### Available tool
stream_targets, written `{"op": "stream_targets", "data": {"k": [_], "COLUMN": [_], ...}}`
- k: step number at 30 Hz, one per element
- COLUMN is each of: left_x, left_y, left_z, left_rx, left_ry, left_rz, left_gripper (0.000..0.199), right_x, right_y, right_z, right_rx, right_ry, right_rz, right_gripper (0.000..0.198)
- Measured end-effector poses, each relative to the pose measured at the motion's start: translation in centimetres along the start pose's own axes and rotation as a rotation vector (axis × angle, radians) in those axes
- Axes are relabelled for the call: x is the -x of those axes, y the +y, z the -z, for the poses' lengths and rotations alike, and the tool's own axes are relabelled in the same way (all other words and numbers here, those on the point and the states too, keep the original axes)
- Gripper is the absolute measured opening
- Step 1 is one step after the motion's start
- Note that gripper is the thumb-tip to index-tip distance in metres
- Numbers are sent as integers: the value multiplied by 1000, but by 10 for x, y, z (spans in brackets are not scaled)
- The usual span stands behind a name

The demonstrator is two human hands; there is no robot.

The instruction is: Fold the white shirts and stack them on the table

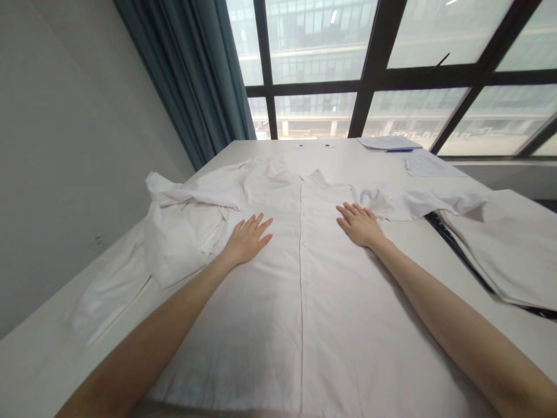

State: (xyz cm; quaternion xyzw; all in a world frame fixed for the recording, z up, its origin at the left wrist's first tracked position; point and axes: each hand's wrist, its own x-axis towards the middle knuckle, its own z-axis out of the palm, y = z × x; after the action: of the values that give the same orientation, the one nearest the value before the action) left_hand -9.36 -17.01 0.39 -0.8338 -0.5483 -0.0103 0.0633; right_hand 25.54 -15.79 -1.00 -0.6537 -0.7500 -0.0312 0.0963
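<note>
A white button-front shirt (278, 302) lies spread out on the white table (339, 159), its collar toward the window and its hem toward me. My left hand (248, 239) rests flat on the left side of the shirt's chest, fingers spread. On the right side of the chest, my right hand (359, 223) also lies flat with its fingers apart. The shirt's right-hand sleeve (418, 203) stretches out sideways across the table. To the left, bunched white cloth (183, 232) covers where the other sleeve lies, so I cannot trace that sleeve fully.
Folded white cloth (517, 249) lies at the right over something black-edged. Papers (387, 143) and a blue pen (399, 150) are at the far right of the table. Behind stand a window and a blue curtain (195, 69); a grey wall (73, 145) borders the left side.
</note>
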Motion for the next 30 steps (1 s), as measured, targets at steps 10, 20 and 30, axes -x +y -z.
{"op": "stream_targets", "data": {"k": [10, 20, 30], "left_x": [1, 3, 5], "left_y": [-2, -3, -3], "left_z": [0, 1, -1], "left_rx": [22, 17, 48], "left_ry": [12, 3, 54], "left_rz": [46, 36, 6], "left_gripper": [53, 53, 50], "right_x": [4, 9, 31], "right_y": [-1, -13, 18], "right_z": [10, 11, 13], "right_rx": [-68, -119, -42], "right_ry": [128, -79, -116], "right_rz": [99, 368, 280], "right_gripper": [49, 53, 61]}}
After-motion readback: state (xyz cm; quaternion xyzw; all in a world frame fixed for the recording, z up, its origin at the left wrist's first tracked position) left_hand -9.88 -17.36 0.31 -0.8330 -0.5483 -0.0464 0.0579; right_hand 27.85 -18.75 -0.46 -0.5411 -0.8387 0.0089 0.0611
